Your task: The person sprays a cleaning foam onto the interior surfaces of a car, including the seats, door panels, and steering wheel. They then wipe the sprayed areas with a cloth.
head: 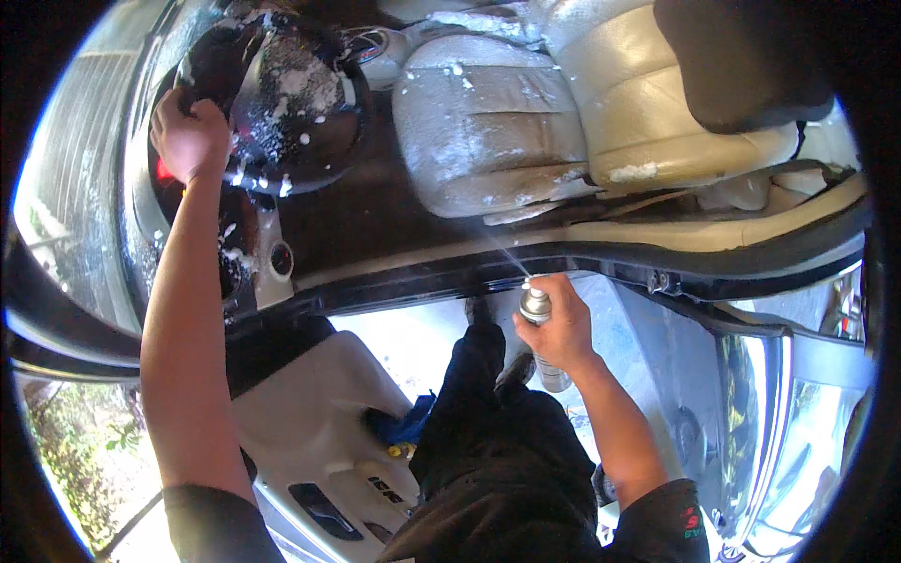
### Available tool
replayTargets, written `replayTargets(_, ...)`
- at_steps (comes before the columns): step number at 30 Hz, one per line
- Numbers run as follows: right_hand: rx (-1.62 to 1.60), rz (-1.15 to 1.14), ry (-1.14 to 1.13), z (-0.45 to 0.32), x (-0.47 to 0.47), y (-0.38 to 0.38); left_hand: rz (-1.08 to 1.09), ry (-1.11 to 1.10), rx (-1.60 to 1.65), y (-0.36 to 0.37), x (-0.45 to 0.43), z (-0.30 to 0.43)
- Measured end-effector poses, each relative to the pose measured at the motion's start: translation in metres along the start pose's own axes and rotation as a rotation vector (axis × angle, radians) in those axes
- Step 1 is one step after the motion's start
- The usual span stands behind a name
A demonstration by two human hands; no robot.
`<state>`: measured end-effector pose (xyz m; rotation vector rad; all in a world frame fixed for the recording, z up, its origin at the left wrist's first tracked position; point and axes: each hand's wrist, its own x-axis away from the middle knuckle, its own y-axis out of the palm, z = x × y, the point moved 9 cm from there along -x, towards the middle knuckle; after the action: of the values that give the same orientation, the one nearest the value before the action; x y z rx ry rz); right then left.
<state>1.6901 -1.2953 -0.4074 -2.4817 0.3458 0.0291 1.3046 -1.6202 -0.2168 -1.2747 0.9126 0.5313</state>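
My right hand (566, 320) is wrapped around an aerosol can (536, 304), with the index finger on its nozzle. A thin jet of spray leaves the nozzle towards the near edge of the driver's seat cushion (493, 127), which carries white foam. Stretched forward, my left hand (193, 137) is at the dashboard beside the steering wheel (299, 105). Its fingers are curled, but what they hold, if anything, is hidden. White foam lies thickly over the steering wheel's middle.
The pale seat backrest (633, 91) has foam patches near its side. Between me and the seat runs the door sill (436, 271). The open door's inner panel (317, 415) stands at my left, with a blue cloth (415, 420) by it. The rear door (704, 401) is at right.
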Motion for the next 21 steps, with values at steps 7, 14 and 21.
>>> replayTargets(7,0.125,0.435,0.266,0.044,-0.004,-0.076,-0.034,-0.061,-0.027,0.001,0.001,-0.009)
replayTargets(14,0.117,0.597,0.216,0.046,-0.032,-0.126,0.007,0.019,0.021,0.004,0.000,-0.005)
replayTargets(21,0.297,0.470,0.176,0.006,-0.082,-0.139,-0.021,-0.010,0.067,0.000,0.005,-0.005)
